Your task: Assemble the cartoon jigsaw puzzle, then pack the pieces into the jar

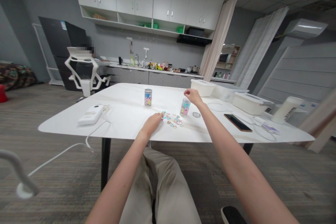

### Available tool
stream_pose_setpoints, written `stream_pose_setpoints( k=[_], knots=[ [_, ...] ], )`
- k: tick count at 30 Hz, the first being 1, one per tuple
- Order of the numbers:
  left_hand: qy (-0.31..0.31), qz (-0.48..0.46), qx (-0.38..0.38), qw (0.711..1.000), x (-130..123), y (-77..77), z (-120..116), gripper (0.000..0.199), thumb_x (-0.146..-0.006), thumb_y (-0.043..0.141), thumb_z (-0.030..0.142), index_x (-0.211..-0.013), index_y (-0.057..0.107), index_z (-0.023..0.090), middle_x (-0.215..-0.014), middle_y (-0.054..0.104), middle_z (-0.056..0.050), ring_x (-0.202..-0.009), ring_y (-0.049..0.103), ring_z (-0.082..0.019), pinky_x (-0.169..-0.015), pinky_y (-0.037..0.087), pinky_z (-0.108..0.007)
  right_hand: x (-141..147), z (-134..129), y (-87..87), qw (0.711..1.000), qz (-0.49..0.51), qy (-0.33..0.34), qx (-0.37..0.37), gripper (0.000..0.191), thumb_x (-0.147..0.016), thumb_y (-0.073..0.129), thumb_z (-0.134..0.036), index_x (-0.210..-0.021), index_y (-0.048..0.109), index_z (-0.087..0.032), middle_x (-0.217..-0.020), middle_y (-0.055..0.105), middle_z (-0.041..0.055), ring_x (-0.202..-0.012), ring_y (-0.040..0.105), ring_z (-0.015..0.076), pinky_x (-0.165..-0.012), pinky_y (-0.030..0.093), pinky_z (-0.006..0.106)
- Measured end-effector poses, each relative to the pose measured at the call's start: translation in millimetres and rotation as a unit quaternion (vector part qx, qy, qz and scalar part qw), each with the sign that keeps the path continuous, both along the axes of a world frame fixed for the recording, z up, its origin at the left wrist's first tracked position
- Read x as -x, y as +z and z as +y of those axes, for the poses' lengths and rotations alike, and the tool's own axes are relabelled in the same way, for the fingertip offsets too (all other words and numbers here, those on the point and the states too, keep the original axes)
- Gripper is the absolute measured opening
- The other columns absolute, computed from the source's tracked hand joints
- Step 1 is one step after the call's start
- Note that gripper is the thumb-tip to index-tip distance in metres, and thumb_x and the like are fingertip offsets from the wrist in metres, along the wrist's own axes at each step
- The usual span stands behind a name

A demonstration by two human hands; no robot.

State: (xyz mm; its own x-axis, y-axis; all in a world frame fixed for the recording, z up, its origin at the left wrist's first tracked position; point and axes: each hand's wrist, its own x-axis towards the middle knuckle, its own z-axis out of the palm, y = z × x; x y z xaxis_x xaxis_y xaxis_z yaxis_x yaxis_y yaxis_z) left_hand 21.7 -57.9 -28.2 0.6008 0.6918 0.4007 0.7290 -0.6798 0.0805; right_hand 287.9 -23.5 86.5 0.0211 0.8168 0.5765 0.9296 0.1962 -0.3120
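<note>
Small colourful pieces (178,120), which look like jigsaw puzzle pieces, lie loosely spread on the white table (126,112). At the left edge of this spread is my left hand (152,125), its fingers drawn together and touching pieces; what they grip is not clear. My right hand (193,96) is pinched just above the mouth of a clear can with a cartoon print (184,107); anything in the pinch is too small to make out. The can stands upright without its lid. A round silvery lid (196,114) lies to its right. Farther left stands a second printed can (148,98), closed.
A white power bank or adapter (91,114) with a cable lies at the left. To the right are a phone (237,122), cables, a white tumbler (287,109) and lidded storage boxes (202,88). A white chair (85,70) with a person stands beyond the table.
</note>
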Motion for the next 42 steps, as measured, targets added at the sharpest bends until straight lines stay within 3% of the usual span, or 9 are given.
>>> stream_pose_setpoints(
  k=[4,6,11,14,17,21,28,35,42],
  knots=[
    [0.023,0.000,-0.016,1.000,-1,1.7,0,0.026,-0.092,0.038,0.007,-0.108,0.057,0.015,-0.100,0.064,-0.012,-0.097,0.061,-0.024,-0.085,0.046,-0.034,25,-16,-25.0,0.986,0.074,0.025,-0.150,0.029,-0.082,0.044,-0.011,-0.105,0.062,-0.012,-0.097,0.065,0.0099,-0.085,0.060,0.0182,-0.084,0.046,0.029],
    [0.019,-0.018,-0.013,1.000,-1,0.2,2,0.026,-0.091,0.036,0.005,-0.105,0.056,0.015,-0.099,0.064,-0.012,-0.094,0.061,-0.024,-0.084,0.046,-0.035,44,-26,-46.9,0.978,0.102,0.042,-0.175,0.029,-0.083,0.040,-0.011,-0.106,0.058,-0.013,-0.095,0.061,0.0090,-0.081,0.058,0.0181,-0.082,0.046,0.030],
    [-0.033,-0.114,-0.003,0.993,1,-7.6,12,0.017,-0.092,0.040,0.007,-0.099,0.053,0.016,-0.098,0.062,-0.010,-0.093,0.060,-0.021,-0.084,0.047,-0.033,87,-38,-105.0,0.986,0.079,0.101,-0.106,0.024,-0.084,0.040,-0.011,-0.102,0.055,-0.015,-0.093,0.059,0.0080,-0.087,0.056,0.0205,-0.085,0.045,0.034],
    [-0.062,-0.142,0.003,0.988,1,-10.7,16,0.012,-0.091,0.045,0.009,-0.095,0.051,0.018,-0.095,0.061,-0.006,-0.091,0.060,-0.020,-0.083,0.047,-0.033,99,-38,-123.2,0.988,0.004,0.147,-0.048,0.021,-0.085,0.043,-0.011,-0.100,0.057,-0.016,-0.100,0.060,0.0094,-0.096,0.054,0.0214,-0.090,0.044,0.035],
    [-0.094,-0.164,0.014,0.982,0,-12.6,19,0.011,-0.090,0.047,0.009,-0.094,0.050,0.019,-0.096,0.061,-0.006,-0.092,0.059,-0.019,-0.083,0.047,-0.032,103,-40,-126.8,0.983,-0.048,0.177,-0.014,0.023,-0.084,0.045,-0.008,-0.101,0.058,-0.016,-0.104,0.060,0.0093,-0.100,0.054,0.0208,-0.093,0.043,0.034],
    [-0.120,-0.186,0.017,0.975,1,-14.7,23,0.012,-0.089,0.047,0.008,-0.094,0.051,0.018,-0.097,0.060,-0.006,-0.093,0.059,-0.019,-0.084,0.047,-0.032,104,-47,-124.2,0.982,-0.083,0.171,-0.007,0.022,-0.083,0.047,-0.008,-0.101,0.057,-0.015,-0.102,0.060,0.0106,-0.097,0.053,0.0224,-0.090,0.044,0.035],
    [-0.128,-0.170,0.010,0.977,1,-14.5,24,0.024,-0.087,0.038,0.000,-0.098,0.051,0.017,-0.099,0.055,-0.007,-0.093,0.056,-0.018,-0.086,0.047,-0.033,103,-47,-125.4,0.984,-0.066,0.163,-0.015,0.018,-0.089,0.045,-0.011,-0.100,0.058,-0.015,-0.098,0.062,0.0093,-0.094,0.055,0.0206,-0.087,0.043,0.033],
    [-0.098,-0.173,-0.001,0.980,-2,-13.6,20,0.021,-0.086,0.040,0.002,-0.096,0.049,0.018,-0.100,0.052,-0.007,-0.090,0.053,-0.019,-0.085,0.048,-0.034,102,-47,-124.3,0.988,-0.064,0.142,0.011,0.019,-0.095,0.042,-0.016,-0.096,0.062,-0.015,-0.097,0.063,0.0087,-0.094,0.055,0.0193,-0.086,0.041,0.030],
    [-0.107,-0.184,0.009,0.977,-3,-12.5,18,0.030,-0.080,0.037,-0.005,-0.096,0.049,0.018,-0.100,0.050,-0.007,-0.089,0.052,-0.018,-0.085,0.048,-0.034,102,-48,-123.6,0.988,-0.077,0.128,0.033,0.025,-0.097,0.040,-0.018,-0.092,0.065,-0.015,-0.098,0.063,0.0098,-0.095,0.056,0.0188,-0.088,0.041,0.029]
  ],
)
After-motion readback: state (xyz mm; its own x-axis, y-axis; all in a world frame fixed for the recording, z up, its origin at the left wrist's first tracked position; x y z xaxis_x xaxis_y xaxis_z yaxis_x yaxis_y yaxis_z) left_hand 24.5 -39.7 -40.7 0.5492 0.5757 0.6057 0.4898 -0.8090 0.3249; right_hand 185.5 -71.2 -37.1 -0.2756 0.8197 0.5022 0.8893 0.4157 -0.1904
